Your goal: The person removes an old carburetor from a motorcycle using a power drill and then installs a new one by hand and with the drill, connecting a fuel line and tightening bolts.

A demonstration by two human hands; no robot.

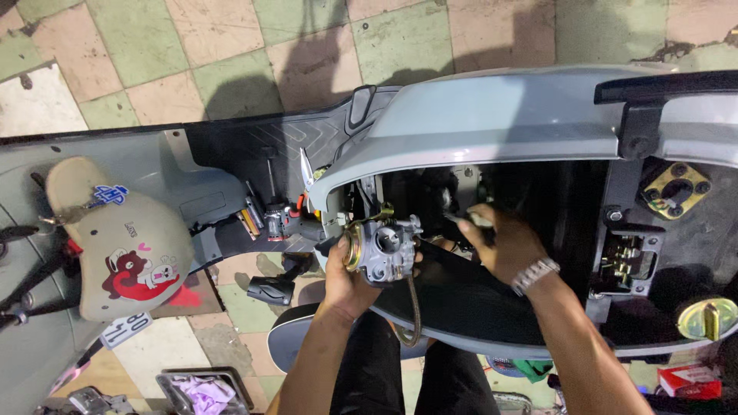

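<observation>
We are holding a metal carburetor [382, 247] in our left hand [347, 278], fingers wrapping closed around its underside, keeping it at the edge of the open scooter body [492, 115], just in front of the dark engine bay [461, 192]. A flexible hose [416, 311] is hanging from the carburetor down toward our lap. Our right hand [503, 244] is reaching into the bay with fingers pinching closed on a small pale part [478, 220]; we cannot tell what that part is.

We are judging this as the fitting or removal stage of the carburetor, with the unit free of its mount. The next move is probably calling for lining up the carburetor mouth with whatever sits inside the bay, which is staying too dark to read.

We are sitting beside the scooter on a tiled floor [231, 46] of worn pink and green squares. Tools, including a screwdriver [270, 184], are lying on the scooter footboard [246, 154]. A beige helmet [115, 238] with a cartoon sticker is resting to the left, and a red box [689, 380] is lying at lower right.
</observation>
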